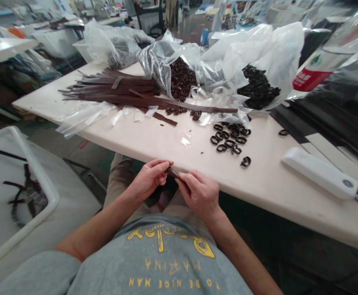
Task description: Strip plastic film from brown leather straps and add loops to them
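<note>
My left hand and my right hand meet just below the table's near edge, over my lap. Both pinch a narrow dark brown strap piece between fingertips; its lower part is hidden behind my fingers. A pile of long brown straps lies across the cream table farther back. Several dark oval loops are scattered on the table just beyond my right hand.
Clear plastic bags hold brown loops and black loops at the back. A white handheld tool with a cable lies at the right. A white bin with strap pieces stands at my left. Black strips lie far right.
</note>
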### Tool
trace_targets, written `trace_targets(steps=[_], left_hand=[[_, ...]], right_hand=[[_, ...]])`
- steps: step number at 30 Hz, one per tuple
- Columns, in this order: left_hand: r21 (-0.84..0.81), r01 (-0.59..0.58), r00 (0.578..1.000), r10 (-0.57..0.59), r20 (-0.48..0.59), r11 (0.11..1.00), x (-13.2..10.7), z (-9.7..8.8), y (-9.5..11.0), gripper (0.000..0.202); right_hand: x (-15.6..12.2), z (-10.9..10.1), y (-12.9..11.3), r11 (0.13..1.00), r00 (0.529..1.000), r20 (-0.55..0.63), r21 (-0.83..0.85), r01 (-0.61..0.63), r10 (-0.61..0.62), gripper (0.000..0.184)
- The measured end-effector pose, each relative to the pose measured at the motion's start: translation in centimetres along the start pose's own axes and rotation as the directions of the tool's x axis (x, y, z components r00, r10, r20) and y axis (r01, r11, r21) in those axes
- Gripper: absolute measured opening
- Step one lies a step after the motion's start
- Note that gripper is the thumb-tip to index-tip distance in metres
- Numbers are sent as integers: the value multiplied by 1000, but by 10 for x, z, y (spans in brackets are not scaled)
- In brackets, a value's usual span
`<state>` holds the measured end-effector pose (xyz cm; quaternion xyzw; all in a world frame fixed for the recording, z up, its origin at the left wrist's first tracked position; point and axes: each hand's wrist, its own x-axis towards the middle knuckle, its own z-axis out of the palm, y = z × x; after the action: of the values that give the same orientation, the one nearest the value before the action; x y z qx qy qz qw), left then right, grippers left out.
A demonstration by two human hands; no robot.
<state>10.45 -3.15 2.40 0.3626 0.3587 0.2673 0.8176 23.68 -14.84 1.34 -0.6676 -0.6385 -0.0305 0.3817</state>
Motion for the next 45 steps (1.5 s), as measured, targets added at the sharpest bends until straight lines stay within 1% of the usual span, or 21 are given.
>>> trace_targets(steps=[2, 5, 8, 10, 11, 13, 15, 17, 18, 20, 23, 25, 26, 28, 31, 34, 38, 40, 43, 45], left_hand=[[37, -4, 1000, 4, -3, 999, 1, 0, -3, 28], [40, 10, 1000, -11, 7, 999, 2, 0, -7, 30], [23, 30, 999, -30, 14, 999, 2, 0, -10, 31], [53, 53, 998, -54, 30, 997, 1, 0, -12, 31], [79, 68, 997, -71, 42, 995, 1, 0, -13, 32], [122, 97, 991, -107, 77, 988, 0, -1, -14, 33], [123, 107, 987, -120, 108, 987, -2, -3, -16, 35], [117, 100, 986, -114, 125, 988, -4, -5, -16, 37], [137, 82, 987, -100, 128, 987, -5, -7, -16, 36], [238, -5, 992, -25, 123, 971, -7, -9, -16, 30], [414, -197, 979, 153, 137, 889, -9, -10, -12, 18], [477, -278, 960, 228, 160, 834, -10, -11, -7, 13], [496, -301, 954, 248, 171, 815, -10, -12, -5, 13], [523, -322, 947, 271, 174, 789, -11, -16, 0, 12], [536, -329, 942, 310, 130, 777, -12, -22, 5, 13], [542, -314, 945, 311, 100, 779, -14, -27, 6, 13], [534, -260, 962, 262, 74, 805, -15, -32, 4, 15], [513, -217, 974, 219, 57, 830, -15, -33, 2, 18], [470, -140, 990, 125, 63, 871, -17, -30, -3, 20], [434, -115, 993, 88, 81, 894, -19, -26, -7, 21]], right_hand=[[-1, -1, 1, 1000, 1000, -2, 25, -10, 11, 23], [-3, -2, 2, 999, 1000, 6, 46, -25, 25, 22], [-3, -2, 3, 1000, 1000, 26, 21, -2, 2, 24], [-3, -1, 3, 999, 999, 37, 34, 7, -8, 23], [-3, 1, 3, 998, 999, 40, 67, -2, -1, 22], [-3, 4, 4, 981, 998, 34, 181, -63, 58, 17], [-4, 6, 5, 937, 988, 26, 315, -151, 150, 11], [-5, 8, 6, 884, 975, 43, 413, -217, 219, 7], [-5, 8, 6, 864, 970, 59, 444, -238, 237, 7], [-4, 9, 4, 827, 961, 99, 491, -273, 258, 8], [-2, 10, 1, 768, 943, 148, 550, -328, 298, 12], [-1, 11, 0, 742, 936, 184, 573, -349, 299, 12], [-1, 11, 0, 746, 937, 203, 567, -350, 285, 11], [-3, 11, 1, 797, 941, 242, 505, -331, 237, 10], [-7, 10, 3, 894, 939, 292, 348, -282, 183, 16], [-9, 8, 2, 930, 922, 347, 250, -269, 173, 16], [-8, 8, 1, 937, 896, 419, 229, -264, 150, 17], [-7, 8, 1, 941, 890, 436, 225, -254, 136, 21], [-5, 11, 0, 953, 903, 413, 210, -219, 117, 25], [-3, 14, -2, 959, 918, 383, 207, -193, 102, 27]])
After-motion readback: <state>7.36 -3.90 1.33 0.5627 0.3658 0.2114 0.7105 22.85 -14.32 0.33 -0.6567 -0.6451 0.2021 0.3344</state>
